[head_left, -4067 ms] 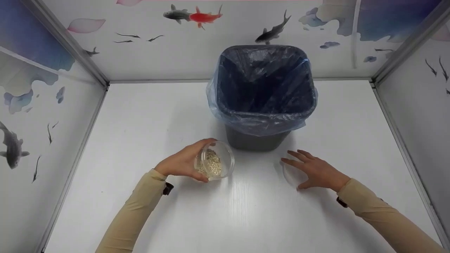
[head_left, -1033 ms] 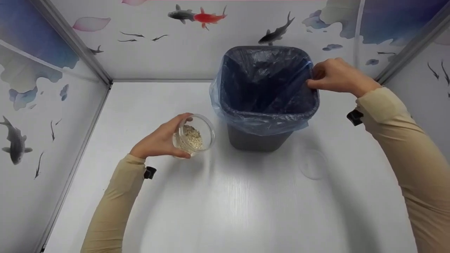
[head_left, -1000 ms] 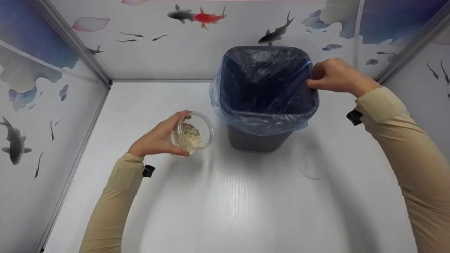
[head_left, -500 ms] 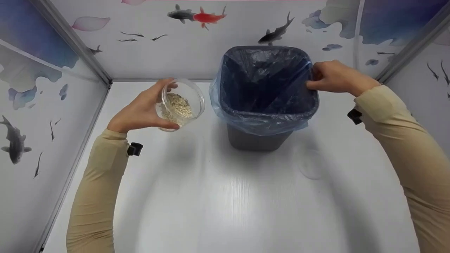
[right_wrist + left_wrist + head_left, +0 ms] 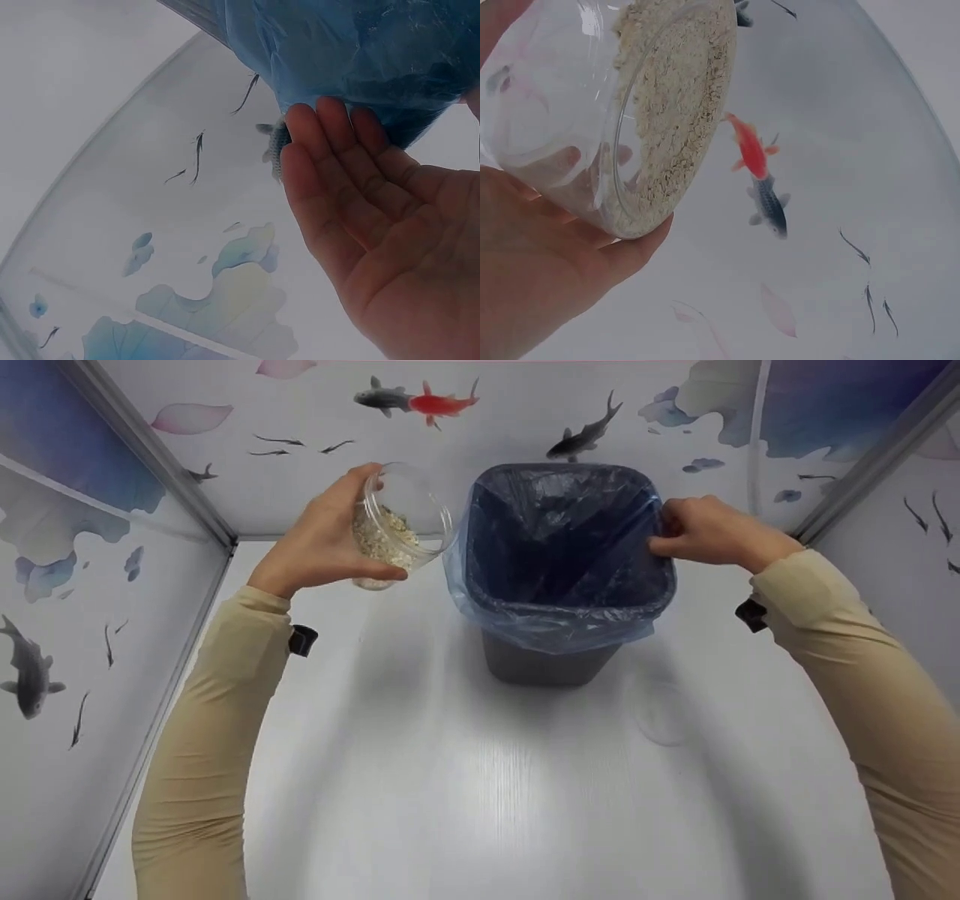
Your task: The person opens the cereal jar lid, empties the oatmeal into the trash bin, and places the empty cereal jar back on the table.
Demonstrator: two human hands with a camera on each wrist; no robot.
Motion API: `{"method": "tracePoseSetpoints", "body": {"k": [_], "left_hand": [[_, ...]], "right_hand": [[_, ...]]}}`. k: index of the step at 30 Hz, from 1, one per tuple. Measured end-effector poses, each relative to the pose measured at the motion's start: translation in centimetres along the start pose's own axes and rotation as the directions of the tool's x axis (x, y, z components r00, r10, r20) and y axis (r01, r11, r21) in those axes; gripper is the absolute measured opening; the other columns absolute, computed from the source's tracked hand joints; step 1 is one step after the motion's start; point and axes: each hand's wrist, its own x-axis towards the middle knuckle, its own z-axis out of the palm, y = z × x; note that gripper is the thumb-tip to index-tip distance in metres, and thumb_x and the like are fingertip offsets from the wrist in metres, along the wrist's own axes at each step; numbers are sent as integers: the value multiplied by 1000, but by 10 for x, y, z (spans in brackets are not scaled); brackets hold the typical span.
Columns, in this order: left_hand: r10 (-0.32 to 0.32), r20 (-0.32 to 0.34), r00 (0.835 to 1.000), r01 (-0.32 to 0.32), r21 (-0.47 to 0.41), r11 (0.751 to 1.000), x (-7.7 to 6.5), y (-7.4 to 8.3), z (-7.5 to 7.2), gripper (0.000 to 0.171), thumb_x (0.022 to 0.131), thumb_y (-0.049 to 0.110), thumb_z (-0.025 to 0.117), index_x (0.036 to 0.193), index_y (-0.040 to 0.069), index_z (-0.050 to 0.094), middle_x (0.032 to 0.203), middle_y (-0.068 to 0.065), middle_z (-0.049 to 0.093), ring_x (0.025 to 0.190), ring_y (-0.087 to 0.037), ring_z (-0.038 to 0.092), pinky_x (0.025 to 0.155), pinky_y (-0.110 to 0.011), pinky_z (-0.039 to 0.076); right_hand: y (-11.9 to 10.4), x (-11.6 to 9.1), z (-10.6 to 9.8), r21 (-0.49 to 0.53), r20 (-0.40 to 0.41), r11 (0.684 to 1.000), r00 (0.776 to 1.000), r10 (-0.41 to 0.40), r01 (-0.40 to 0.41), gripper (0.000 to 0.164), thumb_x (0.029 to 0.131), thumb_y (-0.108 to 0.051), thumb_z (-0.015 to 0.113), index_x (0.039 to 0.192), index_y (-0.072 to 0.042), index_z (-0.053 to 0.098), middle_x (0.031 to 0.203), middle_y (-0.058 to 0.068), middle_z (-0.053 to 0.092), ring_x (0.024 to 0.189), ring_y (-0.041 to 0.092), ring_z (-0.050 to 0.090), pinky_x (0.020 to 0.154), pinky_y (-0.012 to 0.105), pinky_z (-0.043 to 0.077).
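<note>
My left hand (image 5: 322, 540) grips a clear round jar (image 5: 417, 499) part filled with pale oat-like flakes (image 5: 386, 536). The jar is raised at the left of the trash can (image 5: 551, 660) and tilted, its mouth facing right. In the left wrist view the flakes (image 5: 679, 97) lie against the base and side of the jar. My right hand (image 5: 716, 531) holds the can's right rim, thumb over the edge. In the right wrist view its fingers (image 5: 330, 142) lie against the outside of the blue liner (image 5: 322, 45).
The blue bag (image 5: 559, 634) folds over the can's rim. A clear round lid (image 5: 664, 716) lies flat on the white table (image 5: 510, 810), right of the can. White walls with painted fish (image 5: 442, 405) enclose the back and sides.
My left hand has raised the jar from the table's middle up beside the can and tilted it further. Earlier, my right hand left the lid and took the can's rim; it stays there.
</note>
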Motion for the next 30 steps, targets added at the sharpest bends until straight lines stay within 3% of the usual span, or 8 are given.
{"method": "tracePoseSetpoints", "body": {"k": [5,10,14,22,30], "left_hand": [[-9,18,1000,7,64,998,23,11,5,109,57,20,93,145,0,32,135,-17,47,121,-28,45,102,-41,37],[-47,17,999,43,190,981,39,21,15,111,58,26,93,146,4,30,134,-20,46,121,-35,43,102,-48,35],[-41,25,999,32,267,963,46,27,19,111,57,26,93,147,5,30,138,-21,44,124,-39,41,104,-51,32],[-34,59,998,14,317,948,56,37,19,111,57,26,92,148,8,30,142,-20,41,128,-39,38,107,-48,27],[-62,137,989,0,413,911,68,50,20,114,60,27,92,151,11,25,147,-18,35,134,-40,30,112,-49,17]], "right_hand": [[2,-1,2,12,-5,1000,1000,2,-2,28,93,-21,55,100,7,55,85,16,60,73,26,53,63,36,45],[2,0,4,23,-13,1000,1000,7,-7,27,93,-20,55,99,6,54,83,15,58,72,26,51,62,36,44],[2,2,7,34,-42,999,999,-13,14,24,92,-18,56,96,5,55,81,14,58,70,25,51,61,35,43],[5,0,8,73,-53,997,999,-14,18,28,93,-18,56,103,8,55,90,19,61,76,28,55,66,39,47],[8,-2,10,89,-92,996,996,-13,21,28,93,-18,56,104,7,55,90,20,61,77,28,56,66,39,47]]}}
